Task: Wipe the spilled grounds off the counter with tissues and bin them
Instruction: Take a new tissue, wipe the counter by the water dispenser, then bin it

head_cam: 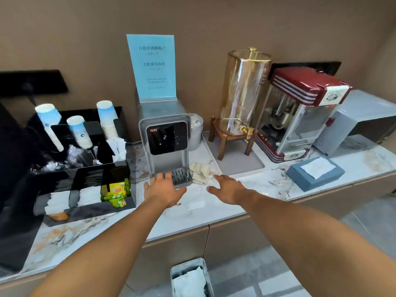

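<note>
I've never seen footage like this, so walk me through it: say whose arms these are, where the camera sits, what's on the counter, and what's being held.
There is one picture, taken by a camera worn on a person's head, looking down at their own bare arms. The left hand and right hand reach out open over the marble counter, holding nothing. Ahead stand a water dispenser, a crumpled cloth, a glass drink dispenser, a popcorn machine, a blue tissue box, paper cups and tea bags. A bin on the floor below holds white tissue.

Tissue box (315,173) right of water dispenser (166,142); bin (191,277) seemingly below counter (203,209)
</note>
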The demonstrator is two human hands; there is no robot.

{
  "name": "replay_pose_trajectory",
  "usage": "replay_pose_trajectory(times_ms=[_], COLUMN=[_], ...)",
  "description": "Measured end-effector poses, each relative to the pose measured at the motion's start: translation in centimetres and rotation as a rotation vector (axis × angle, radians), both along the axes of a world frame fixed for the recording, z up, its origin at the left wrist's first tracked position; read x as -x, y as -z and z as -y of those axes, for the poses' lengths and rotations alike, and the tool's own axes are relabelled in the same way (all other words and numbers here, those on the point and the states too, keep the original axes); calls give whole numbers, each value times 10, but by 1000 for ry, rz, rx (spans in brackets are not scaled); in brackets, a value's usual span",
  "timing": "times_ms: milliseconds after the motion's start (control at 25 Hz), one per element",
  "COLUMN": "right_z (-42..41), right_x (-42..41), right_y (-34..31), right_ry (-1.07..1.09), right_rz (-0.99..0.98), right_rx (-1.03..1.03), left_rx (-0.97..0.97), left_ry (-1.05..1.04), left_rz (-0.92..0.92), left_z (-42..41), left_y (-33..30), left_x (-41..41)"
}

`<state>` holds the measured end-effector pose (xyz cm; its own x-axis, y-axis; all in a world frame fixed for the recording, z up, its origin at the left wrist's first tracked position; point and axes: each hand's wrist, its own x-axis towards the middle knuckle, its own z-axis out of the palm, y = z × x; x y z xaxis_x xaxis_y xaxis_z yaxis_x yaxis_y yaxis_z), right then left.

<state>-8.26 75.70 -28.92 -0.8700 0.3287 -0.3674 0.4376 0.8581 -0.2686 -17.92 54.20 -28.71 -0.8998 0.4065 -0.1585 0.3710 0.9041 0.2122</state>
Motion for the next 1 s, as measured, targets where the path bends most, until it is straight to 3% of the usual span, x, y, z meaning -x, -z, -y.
replay_pose_trajectory(times_ms=[160,480,1000], right_z=[-26,-35,-117], right_x=[32,79,-37], right_y=[-63,-152,-161], right_ry=[13,-31,248], right_rz=[-135,-371,-302], right_rx=[-43,-94,-191], left_rx=[-24,-13,-68], left_ry=[59,69,402], left_rz=[-195,-379,-332], left_z=[-7,-4,-135], left_y=[-67,-167,-158], left_x=[33,75,29])
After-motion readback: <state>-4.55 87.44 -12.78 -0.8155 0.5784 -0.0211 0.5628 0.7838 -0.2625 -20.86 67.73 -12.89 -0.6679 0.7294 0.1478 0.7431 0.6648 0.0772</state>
